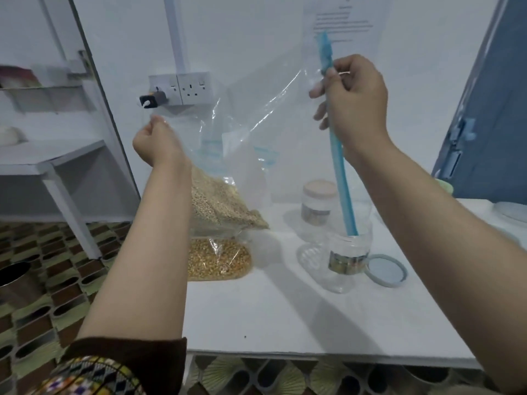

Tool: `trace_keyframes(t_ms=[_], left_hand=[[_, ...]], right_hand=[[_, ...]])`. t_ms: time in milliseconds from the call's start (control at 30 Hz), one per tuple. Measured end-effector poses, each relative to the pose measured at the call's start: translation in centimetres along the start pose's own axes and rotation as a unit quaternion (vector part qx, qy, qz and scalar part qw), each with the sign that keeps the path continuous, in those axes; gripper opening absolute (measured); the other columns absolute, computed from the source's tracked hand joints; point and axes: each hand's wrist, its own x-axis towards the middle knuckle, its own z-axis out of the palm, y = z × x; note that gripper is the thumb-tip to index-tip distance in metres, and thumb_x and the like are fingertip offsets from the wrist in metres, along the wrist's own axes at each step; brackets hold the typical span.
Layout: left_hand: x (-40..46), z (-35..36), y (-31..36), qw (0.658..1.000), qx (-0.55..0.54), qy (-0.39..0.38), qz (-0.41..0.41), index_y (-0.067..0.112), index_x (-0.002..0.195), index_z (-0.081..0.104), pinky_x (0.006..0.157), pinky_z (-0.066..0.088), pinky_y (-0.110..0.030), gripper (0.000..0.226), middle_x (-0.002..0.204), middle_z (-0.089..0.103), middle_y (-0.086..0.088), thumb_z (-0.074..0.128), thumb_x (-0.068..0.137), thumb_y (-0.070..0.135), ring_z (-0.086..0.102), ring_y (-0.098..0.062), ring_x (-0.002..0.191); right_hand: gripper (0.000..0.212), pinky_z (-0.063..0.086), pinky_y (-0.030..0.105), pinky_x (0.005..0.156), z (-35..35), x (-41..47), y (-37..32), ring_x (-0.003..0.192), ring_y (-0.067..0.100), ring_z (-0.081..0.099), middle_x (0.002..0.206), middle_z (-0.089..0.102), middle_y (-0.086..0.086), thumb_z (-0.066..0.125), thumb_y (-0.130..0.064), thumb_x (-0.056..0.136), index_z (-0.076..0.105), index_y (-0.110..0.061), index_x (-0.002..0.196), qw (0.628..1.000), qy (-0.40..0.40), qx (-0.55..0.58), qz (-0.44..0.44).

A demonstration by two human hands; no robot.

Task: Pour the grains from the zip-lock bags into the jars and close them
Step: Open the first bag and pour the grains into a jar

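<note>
A clear zip-lock bag (251, 115) hangs stretched in the air above the white desk (285, 309), tilted so that its blue zip strip (339, 166) runs down into the mouth of an open clear jar (345, 260). The right hand (353, 101) is clamped on the upper part of that strip, fingers curled around it. The left hand (156, 141) is raised to the other side, pinched together on the bag's far corner, so the 2 hands are well apart with the plastic spread between them. Whether grains are falling from this bag is too hard to tell.

The open jar stands upright on the desk, with a pale blue lid (387, 270) lying flat just beside it on the right. Behind it stands a second jar (316, 206) with a pinkish lid on. To the left, 2 filled bags lie on the desk: one of pale grains (219, 201) resting on top of one of yellow corn kernels (219, 260).

On the wall behind is a double socket (185, 88) with a plug in it.
</note>
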Motion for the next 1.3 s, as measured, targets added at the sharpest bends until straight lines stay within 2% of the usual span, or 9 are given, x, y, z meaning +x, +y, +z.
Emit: trace_keyframes(t_ms=[133,267,433,533,667,867,1033,1300], left_hand=[[0.5,1.0,0.9,1.0,0.018,0.003,0.024,0.017,0.05,0.045,0.052,0.033,-0.02,0.046,0.052,0.045,0.004,0.06,0.093,0.016,0.04,-0.013,0.051],[0.4,2.1,2.1,0.999,0.005,-0.015,0.032,0.021,0.048,0.053,0.057,0.036,-0.021,0.047,0.052,0.053,0.007,0.059,0.093,0.014,0.048,-0.01,0.055],[-0.2,2.8,2.1,1.0,-0.002,-0.028,0.009,0.018,0.047,0.043,0.049,0.03,-0.019,0.05,0.045,0.046,0.007,0.061,0.093,0.015,0.041,-0.01,0.047],[-0.7,3.1,1.7,0.999,-0.003,-0.045,-0.003,0.017,0.05,0.043,0.046,0.029,-0.018,0.048,0.041,0.045,0.009,0.06,0.095,0.015,0.04,-0.007,0.043],[-1.4,3.3,0.9,0.997,-0.012,-0.079,0.0,0.018,0.048,0.046,0.049,0.027,-0.022,0.049,0.047,0.046,0.006,0.058,0.096,0.014,0.037,-0.009,0.045],[-1.6,3.9,1.1,0.993,-0.023,-0.115,-0.008,0.026,0.04,0.047,0.052,0.028,-0.026,0.056,0.048,0.047,0.006,0.06,0.094,0.014,0.04,-0.009,0.046],[-2.5,5.1,1.6,0.989,-0.057,-0.131,-0.03,0.019,0.056,0.047,0.05,0.031,-0.021,0.042,0.045,0.047,0.008,0.059,0.096,0.012,0.042,-0.007,0.046],[-3.0,6.5,2.0,0.984,-0.096,-0.135,-0.065,0.017,0.058,0.045,0.047,0.022,-0.022,0.041,0.045,0.046,0.008,0.06,0.096,0.012,0.041,-0.008,0.047]], right_hand=[[0.015,0.043,0.024,0.044,-0.5,1.3,0.7,0.05,0.017,0.055,0.076,0.07,-0.002,0.046,-0.016,0.101,0.051,-0.02,0.088,1.0,0.017,0.019,0.006],[0.016,0.043,0.025,0.047,-1.1,2.8,1.5,0.049,0.015,0.052,0.074,0.069,-0.004,0.046,-0.016,0.101,0.051,-0.021,0.086,0.999,0.041,0.018,0.002],[0.018,0.042,0.023,0.052,-1.5,3.4,4.3,0.052,0.013,0.05,0.075,0.068,-0.005,0.044,-0.019,0.102,0.051,-0.025,0.086,0.996,0.08,0.009,0.025],[0.019,0.041,0.021,0.051,-1.4,3.1,5.7,0.052,0.012,0.049,0.075,0.067,-0.006,0.043,-0.02,0.103,0.05,-0.026,0.086,0.994,0.103,0.012,0.045],[0.021,0.041,0.02,0.053,-1.9,2.5,7.1,0.055,0.012,0.049,0.076,0.065,-0.008,0.041,-0.021,0.104,0.048,-0.028,0.086,0.99,0.121,0.016,0.071],[0.017,0.042,0.022,0.059,-2.8,2.1,8.5,0.058,0.009,0.048,0.077,0.062,-0.008,0.041,-0.026,0.106,0.05,-0.029,0.091,0.99,0.102,0.05,0.085],[0.017,0.039,0.018,0.058,-3.4,2.1,9.6,0.06,0.005,0.045,0.075,0.058,-0.009,0.039,-0.025,0.106,0.05,-0.028,0.093,0.989,0.104,0.07,0.08],[0.02,0.037,0.016,0.058,-3.6,2.9,10.0,0.064,0.007,0.046,0.077,0.057,-0.007,0.034,-0.021,0.106,0.045,-0.027,0.09,0.985,0.114,0.081,0.101]])
